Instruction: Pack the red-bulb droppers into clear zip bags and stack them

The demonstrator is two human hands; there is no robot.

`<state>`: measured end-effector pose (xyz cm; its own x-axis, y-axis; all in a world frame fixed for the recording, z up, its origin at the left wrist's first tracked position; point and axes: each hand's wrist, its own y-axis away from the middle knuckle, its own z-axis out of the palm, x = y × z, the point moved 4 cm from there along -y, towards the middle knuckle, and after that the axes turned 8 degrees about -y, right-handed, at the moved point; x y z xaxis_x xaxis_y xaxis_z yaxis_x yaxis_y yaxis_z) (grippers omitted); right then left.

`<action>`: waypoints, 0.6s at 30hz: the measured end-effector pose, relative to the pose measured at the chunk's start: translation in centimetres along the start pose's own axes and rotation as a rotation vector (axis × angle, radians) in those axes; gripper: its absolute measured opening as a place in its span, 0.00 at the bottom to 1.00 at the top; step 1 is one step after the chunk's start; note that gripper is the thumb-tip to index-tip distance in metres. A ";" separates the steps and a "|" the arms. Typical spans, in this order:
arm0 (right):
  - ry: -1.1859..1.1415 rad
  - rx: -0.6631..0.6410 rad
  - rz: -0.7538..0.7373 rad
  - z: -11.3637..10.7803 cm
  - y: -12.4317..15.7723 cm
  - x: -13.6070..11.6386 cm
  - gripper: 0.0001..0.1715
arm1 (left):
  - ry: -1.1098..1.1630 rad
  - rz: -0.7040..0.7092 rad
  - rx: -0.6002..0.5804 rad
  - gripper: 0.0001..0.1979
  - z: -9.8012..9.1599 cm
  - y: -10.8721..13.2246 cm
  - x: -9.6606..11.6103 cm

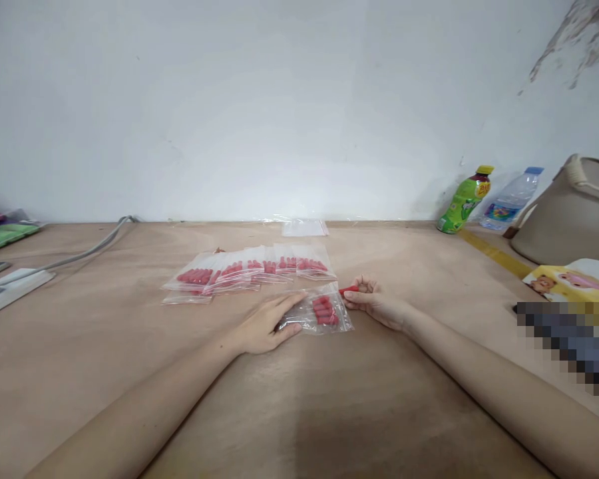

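My left hand (267, 326) lies over the left end of a clear zip bag (299, 324), its fingers stretched out and its thumb spread apart from them. Inside that bag several short red sticks (324, 311) lie stacked in a row. Just past the bag's right edge, my right hand (374, 303) pinches a red stick-like piece (349, 290) between thumb and fingers. What exactly the red pieces are is too small to make out. Behind my left hand, more filled zip bags (239, 266) overlap in a row, each with red pieces inside.
Flat clear bags (304, 228) lie by the wall. Toward the right stand a green drink bottle (464, 203), a clear water bottle (512, 199) and a beige bin (569, 213), with a yellow printed package (574, 283) in front. A power strip (14, 293) with its grey cable lies left.
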<state>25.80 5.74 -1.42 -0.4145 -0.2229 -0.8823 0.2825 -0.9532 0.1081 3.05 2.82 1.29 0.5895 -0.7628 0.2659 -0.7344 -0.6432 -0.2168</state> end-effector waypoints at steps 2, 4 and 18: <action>0.024 -0.045 0.043 -0.3 -0.4 -0.4 0.21 | 0.001 0.000 -0.005 0.28 -0.1 0.0 0.1; 0.048 -0.065 0.045 -0.5 -1.0 -0.8 0.20 | 0.000 0.001 -0.009 0.28 -0.2 0.0 0.1; 0.480 -0.153 -0.058 1.4 -1.4 -0.6 0.18 | 0.014 -0.013 0.008 0.28 -0.2 0.0 0.1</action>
<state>24.39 6.91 -0.41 0.0003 -0.0168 -0.9999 0.4095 -0.9122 0.0154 3.02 2.69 1.55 0.5939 -0.7535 0.2820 -0.7242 -0.6533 -0.2206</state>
